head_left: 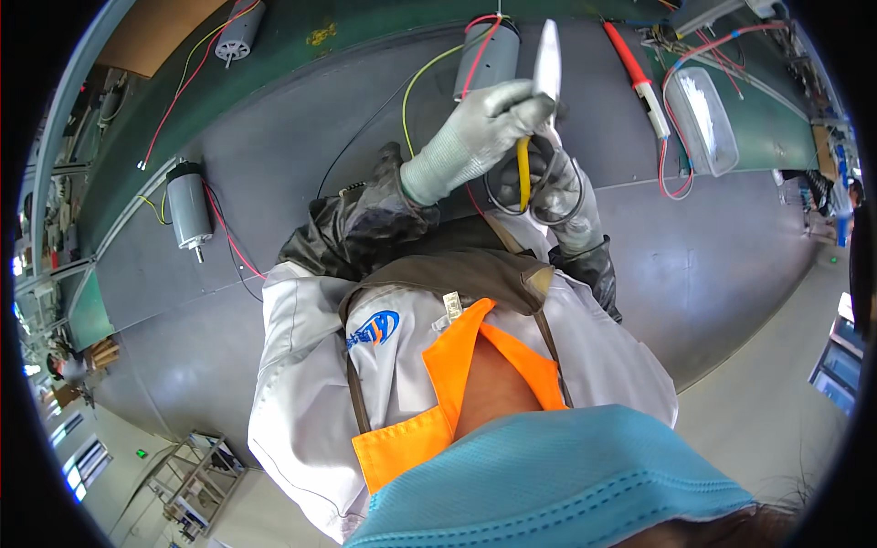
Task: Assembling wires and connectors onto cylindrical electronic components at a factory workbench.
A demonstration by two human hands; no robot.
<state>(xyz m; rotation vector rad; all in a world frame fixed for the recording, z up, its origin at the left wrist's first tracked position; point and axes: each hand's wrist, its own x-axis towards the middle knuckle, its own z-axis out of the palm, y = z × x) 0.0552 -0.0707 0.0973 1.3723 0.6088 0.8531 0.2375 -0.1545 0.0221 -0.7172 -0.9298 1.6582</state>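
Gloves cover both hands. Upper centre of the frame, the left hand [475, 137] has its fingers clenched around a slim silvery tool [548, 59], blade raised clear of the wires. The right hand [571, 196] grasps looped black and yellow wires [525, 178] just below, above the grey surface [713, 265].

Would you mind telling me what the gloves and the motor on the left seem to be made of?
Gloves: the left hand and right hand wear grey knit fabric, seemingly coated; ribbed cuffs and a dull sheen show. Motor: bare metal, probably steel; its smooth silver can reflects light.
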